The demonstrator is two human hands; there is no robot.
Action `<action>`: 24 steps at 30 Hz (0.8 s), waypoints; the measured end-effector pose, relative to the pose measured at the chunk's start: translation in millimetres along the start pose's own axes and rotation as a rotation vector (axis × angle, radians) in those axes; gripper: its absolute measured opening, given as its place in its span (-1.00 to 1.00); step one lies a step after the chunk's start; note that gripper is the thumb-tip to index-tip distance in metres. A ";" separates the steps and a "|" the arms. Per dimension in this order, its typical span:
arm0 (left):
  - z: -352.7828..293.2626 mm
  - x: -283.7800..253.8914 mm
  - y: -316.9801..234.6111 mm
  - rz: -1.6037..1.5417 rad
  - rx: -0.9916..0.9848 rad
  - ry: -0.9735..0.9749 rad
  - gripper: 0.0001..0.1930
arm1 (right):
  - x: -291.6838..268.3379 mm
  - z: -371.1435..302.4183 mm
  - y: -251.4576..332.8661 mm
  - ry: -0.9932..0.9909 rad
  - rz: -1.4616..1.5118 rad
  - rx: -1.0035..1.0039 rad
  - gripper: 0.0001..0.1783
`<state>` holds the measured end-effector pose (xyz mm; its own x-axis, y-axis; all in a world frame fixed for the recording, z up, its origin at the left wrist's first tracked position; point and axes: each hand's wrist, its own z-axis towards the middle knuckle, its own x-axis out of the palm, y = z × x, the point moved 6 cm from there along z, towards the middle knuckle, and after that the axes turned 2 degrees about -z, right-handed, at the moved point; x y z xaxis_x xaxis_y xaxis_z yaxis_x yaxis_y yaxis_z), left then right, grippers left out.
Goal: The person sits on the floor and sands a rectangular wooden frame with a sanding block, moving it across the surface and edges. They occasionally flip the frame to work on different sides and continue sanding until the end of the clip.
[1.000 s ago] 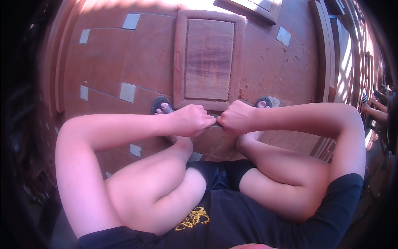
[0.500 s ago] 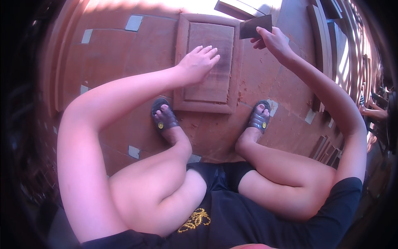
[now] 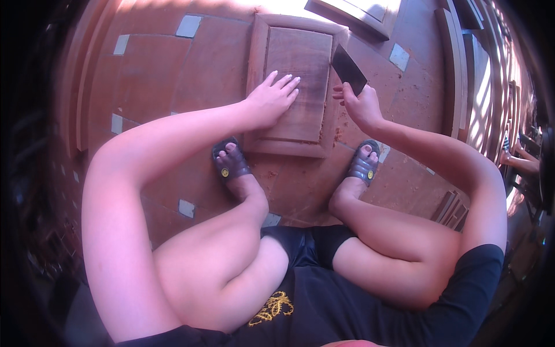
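Observation:
A reddish wooden panel with a raised frame lies flat on the floor between my feet. My left hand rests palm down on its left half, fingers spread. My right hand is at the panel's right edge and grips a dark flat rectangular sheet, which sticks up and away from the fingers. My feet in dark sandals stand on the floor just below the panel.
The floor is reddish brown with small pale square tiles. Another framed wooden piece lies beyond the panel. Long wooden strips run along the right. Another person's hand shows at the far right edge.
My hands parted from in front of my knees and reached out to the panel. The right hand with the dark sheet has since come down toward the panel's right edge.

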<state>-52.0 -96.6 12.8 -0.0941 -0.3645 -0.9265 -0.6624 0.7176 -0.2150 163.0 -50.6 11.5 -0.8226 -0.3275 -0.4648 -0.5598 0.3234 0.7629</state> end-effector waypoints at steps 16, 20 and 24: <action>1.3 -0.9 -0.5 0.070 0.063 -0.018 -0.33 | 9.1 -151.9 -36.2 0.440 0.216 0.560 -0.60; -5.5 1.7 0.2 0.105 0.056 0.017 -0.33 | -7.3 -107.5 -8.2 0.427 0.204 0.478 -0.58; -2.6 -2.1 0.6 0.096 0.064 0.010 -0.30 | -28.6 -47.4 11.9 0.210 0.045 0.119 -0.55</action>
<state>-54.1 -97.0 15.4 -0.1625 -0.2973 -0.9409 -0.6009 0.7862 -0.1447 184.6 -79.5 55.2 -0.8150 -0.4842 -0.3184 -0.5413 0.4396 0.7168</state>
